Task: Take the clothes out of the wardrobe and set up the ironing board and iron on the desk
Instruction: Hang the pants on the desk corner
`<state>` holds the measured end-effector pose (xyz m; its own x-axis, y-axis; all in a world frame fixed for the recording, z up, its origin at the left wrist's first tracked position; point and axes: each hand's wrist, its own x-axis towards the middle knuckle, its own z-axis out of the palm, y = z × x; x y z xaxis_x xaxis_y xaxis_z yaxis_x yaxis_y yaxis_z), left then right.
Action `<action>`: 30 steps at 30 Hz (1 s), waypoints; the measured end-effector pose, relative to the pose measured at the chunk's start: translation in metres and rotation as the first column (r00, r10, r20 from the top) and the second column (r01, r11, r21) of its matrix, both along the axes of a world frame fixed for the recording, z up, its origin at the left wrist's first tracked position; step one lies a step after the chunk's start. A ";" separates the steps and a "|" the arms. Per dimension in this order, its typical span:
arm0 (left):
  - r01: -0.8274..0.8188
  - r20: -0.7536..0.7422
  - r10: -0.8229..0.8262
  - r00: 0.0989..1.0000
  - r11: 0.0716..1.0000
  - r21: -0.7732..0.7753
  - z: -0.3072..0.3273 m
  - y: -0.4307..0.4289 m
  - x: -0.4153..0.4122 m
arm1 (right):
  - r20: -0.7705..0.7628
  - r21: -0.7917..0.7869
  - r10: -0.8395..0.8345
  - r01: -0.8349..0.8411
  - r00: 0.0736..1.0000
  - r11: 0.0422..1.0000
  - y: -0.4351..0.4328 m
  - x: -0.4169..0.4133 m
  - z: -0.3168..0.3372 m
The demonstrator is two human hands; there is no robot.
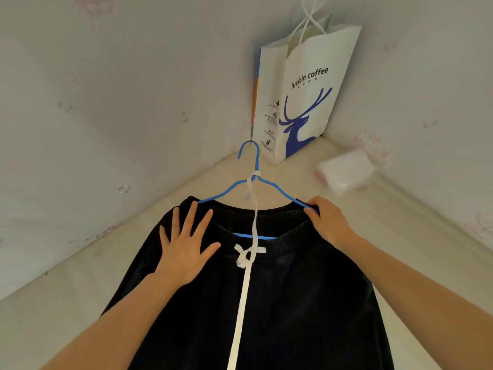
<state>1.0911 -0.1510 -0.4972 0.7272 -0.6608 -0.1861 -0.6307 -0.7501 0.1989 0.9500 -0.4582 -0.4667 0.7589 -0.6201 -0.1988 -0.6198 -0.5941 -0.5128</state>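
Left fingers (190, 220) spread flat on black trousers (293, 303), waistband far end; right fingers (316, 203) pinch blue hanger (266, 237), hook pointing away.

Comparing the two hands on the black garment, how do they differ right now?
The left hand lies flat, fingers spread, on the black garment; the right hand curls round the end of the blue hanger. The left hand sits left of the white drawstring, the right hand at the garment's right edge. Both rest near its top.
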 end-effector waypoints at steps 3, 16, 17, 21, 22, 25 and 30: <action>-0.019 0.007 0.019 1.000 0.999 0.039 -0.015 -0.002 -0.009 | -0.044 0.040 0.076 -0.074 0.996 0.996 -0.001 -0.006 -0.010; -0.033 0.085 0.028 0.996 0.998 0.049 -0.019 -0.032 0.029 | 0.020 -0.137 0.047 -0.044 0.999 0.990 -0.017 0.032 -0.022; -0.028 0.084 0.025 0.996 0.999 0.046 -0.019 -0.037 0.034 | 0.021 -0.142 0.039 -0.036 0.999 0.989 -0.020 0.038 -0.022; -0.019 0.091 0.015 0.996 0.999 0.047 -0.021 -0.050 0.053 | 0.007 -0.203 0.020 -0.018 1.000 0.979 -0.031 0.056 -0.025; -0.016 0.093 0.012 0.996 0.999 0.046 -0.021 -0.052 0.056 | 0.005 -0.218 0.025 -0.024 1.000 0.976 -0.033 0.058 -0.026; -0.009 0.106 0.002 0.994 0.998 0.064 -0.022 -0.057 0.059 | -0.001 -0.261 0.014 -0.014 1.000 0.965 -0.034 0.059 -0.030; -0.023 0.115 0.016 0.993 0.998 0.062 -0.020 -0.059 0.053 | 0.004 -0.326 0.002 0.000 1.000 0.945 -0.030 0.055 -0.028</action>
<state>1.1442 -0.2095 -0.5171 0.7585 -0.6361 -0.1416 -0.6320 -0.7710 0.0780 1.0053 -0.4883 -0.4943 0.7600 -0.6496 0.0172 -0.6172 -0.7299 -0.2940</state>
